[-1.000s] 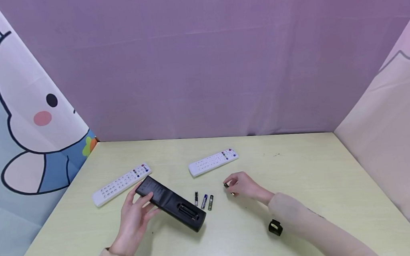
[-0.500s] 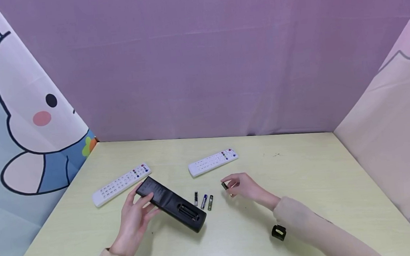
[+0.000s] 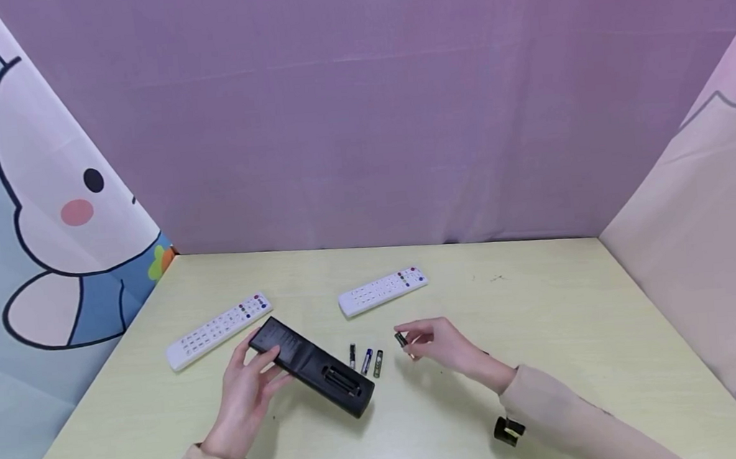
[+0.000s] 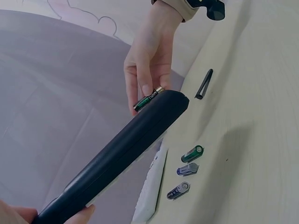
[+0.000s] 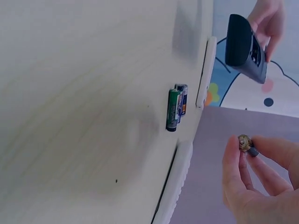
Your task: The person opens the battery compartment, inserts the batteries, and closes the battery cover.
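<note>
My left hand (image 3: pixel 242 405) holds a black remote control (image 3: pixel 314 367) by its far end, back side up, with an uncovered battery slot near its lower right end. My right hand (image 3: pixel 445 346) pinches a dark green and gold battery (image 3: pixel 402 339) between thumb and fingers, off to the right of the remote. In the right wrist view this battery (image 5: pixel 245 143) shows end-on at the fingertips. Between the hands, several batteries lie side by side on the table: a green one (image 4: pixel 192 153), a blue one (image 4: pixel 188 169) and a dark one (image 4: pixel 178 190).
Two white remotes lie buttons up, one at the left (image 3: pixel 219 331) and one at the back middle (image 3: pixel 382 291). A thin black piece (image 4: pixel 204 84) lies on the table beyond the batteries in the left wrist view. Purple cloth (image 3: pixel 359 115) stands along the back edge.
My right hand has shifted slightly towards me, tilting the battery a little. The black remote in my left hand has moved slightly right. The loose batteries stay put.
</note>
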Available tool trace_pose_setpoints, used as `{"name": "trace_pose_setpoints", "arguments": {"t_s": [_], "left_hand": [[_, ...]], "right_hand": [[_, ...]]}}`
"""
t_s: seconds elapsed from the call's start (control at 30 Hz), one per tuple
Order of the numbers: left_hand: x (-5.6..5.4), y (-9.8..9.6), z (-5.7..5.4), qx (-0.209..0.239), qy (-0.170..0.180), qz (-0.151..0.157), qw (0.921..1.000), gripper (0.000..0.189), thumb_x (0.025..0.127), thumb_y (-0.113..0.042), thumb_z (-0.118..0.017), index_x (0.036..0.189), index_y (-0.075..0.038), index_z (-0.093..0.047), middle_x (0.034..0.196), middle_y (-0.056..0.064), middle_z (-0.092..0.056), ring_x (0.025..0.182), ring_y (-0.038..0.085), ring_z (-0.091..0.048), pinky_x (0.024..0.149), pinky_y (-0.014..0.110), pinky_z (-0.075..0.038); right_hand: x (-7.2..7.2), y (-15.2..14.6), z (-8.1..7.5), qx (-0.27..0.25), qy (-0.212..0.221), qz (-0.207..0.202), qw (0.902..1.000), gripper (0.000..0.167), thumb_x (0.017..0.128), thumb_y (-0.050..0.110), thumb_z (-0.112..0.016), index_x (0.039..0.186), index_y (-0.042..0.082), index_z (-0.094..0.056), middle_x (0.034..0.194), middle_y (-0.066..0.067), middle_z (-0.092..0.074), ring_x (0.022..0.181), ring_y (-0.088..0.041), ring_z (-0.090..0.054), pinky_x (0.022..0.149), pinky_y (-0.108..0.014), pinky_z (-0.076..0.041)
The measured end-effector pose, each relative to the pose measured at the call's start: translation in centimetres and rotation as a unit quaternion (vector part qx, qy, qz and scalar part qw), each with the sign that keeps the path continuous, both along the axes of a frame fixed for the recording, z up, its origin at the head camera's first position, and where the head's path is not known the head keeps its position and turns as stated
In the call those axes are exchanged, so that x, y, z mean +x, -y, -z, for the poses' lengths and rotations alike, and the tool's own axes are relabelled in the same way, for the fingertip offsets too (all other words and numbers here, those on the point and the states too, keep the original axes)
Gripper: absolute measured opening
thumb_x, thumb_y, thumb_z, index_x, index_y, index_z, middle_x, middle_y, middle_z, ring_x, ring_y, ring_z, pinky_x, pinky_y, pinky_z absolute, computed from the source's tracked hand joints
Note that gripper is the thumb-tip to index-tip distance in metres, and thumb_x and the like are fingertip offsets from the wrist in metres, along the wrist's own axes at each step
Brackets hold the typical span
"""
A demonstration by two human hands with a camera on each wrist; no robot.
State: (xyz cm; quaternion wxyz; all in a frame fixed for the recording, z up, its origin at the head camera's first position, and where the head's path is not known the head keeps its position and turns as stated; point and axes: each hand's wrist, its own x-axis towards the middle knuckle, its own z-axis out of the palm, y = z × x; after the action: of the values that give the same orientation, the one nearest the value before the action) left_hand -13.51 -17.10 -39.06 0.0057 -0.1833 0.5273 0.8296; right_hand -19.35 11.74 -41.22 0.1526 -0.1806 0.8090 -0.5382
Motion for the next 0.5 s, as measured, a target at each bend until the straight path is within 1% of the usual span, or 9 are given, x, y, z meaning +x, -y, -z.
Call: {"name": "trace_pose_setpoints", "arguments": {"t_s": [0.1, 0.27, 0.37, 0.5], "left_hand": [[-0.1, -0.1, 0.0, 0.001, -0.001, 0.001, 1.0000, 0.054, 0.085, 0.001, -0.046, 0.132, -0.015, -0.024, 0.104, 0.005, -0.049, 0.081, 0.015, -0.062, 0.075, 0.032, -0.054], [-0.2, -0.4, 0.0, 0.004, -0.005, 0.005, 1.0000, 0.054, 0.086, 0.000, -0.047, 0.132, -0.016, -0.025, 0.106, 0.006, -0.048, 0.082, 0.015, -0.062, 0.074, 0.031, -0.054], [-0.2, -0.6, -0.1, 0.010, -0.005, 0.004, 0.9999, 0.050, 0.085, 0.002, -0.046, 0.128, -0.018, -0.029, 0.109, 0.008, -0.046, 0.082, 0.016, -0.062, 0.075, 0.032, -0.054], [-0.4, -1.0, -0.1, 0.016, -0.005, 0.002, 0.9999, 0.046, 0.085, 0.004, -0.043, 0.123, -0.020, -0.032, 0.109, 0.009, -0.046, 0.081, 0.018, -0.063, 0.075, 0.033, -0.054]], "right_hand": [[0.5, 0.1, -0.3, -0.006, 0.002, -0.002, 1.0000, 0.039, 0.080, 0.004, -0.060, 0.118, -0.004, -0.053, 0.089, -0.011, -0.061, 0.077, -0.029, -0.061, 0.071, -0.039, -0.054], [1.4, 0.2, -0.8, -0.014, 0.005, 0.003, 0.9999, 0.038, 0.080, 0.006, -0.061, 0.116, -0.003, -0.054, 0.091, -0.012, -0.061, 0.078, -0.029, -0.061, 0.070, -0.028, -0.054], [1.8, 0.3, -1.0, -0.013, 0.005, 0.010, 0.9999, 0.037, 0.080, 0.007, -0.061, 0.115, -0.002, -0.056, 0.092, -0.013, -0.062, 0.078, -0.025, -0.061, 0.069, -0.023, -0.053], [2.1, 0.4, -1.1, -0.016, 0.005, 0.018, 0.9997, 0.037, 0.080, 0.008, -0.063, 0.114, -0.001, -0.057, 0.093, -0.011, -0.062, 0.078, -0.018, -0.060, 0.070, -0.022, -0.053]]}}
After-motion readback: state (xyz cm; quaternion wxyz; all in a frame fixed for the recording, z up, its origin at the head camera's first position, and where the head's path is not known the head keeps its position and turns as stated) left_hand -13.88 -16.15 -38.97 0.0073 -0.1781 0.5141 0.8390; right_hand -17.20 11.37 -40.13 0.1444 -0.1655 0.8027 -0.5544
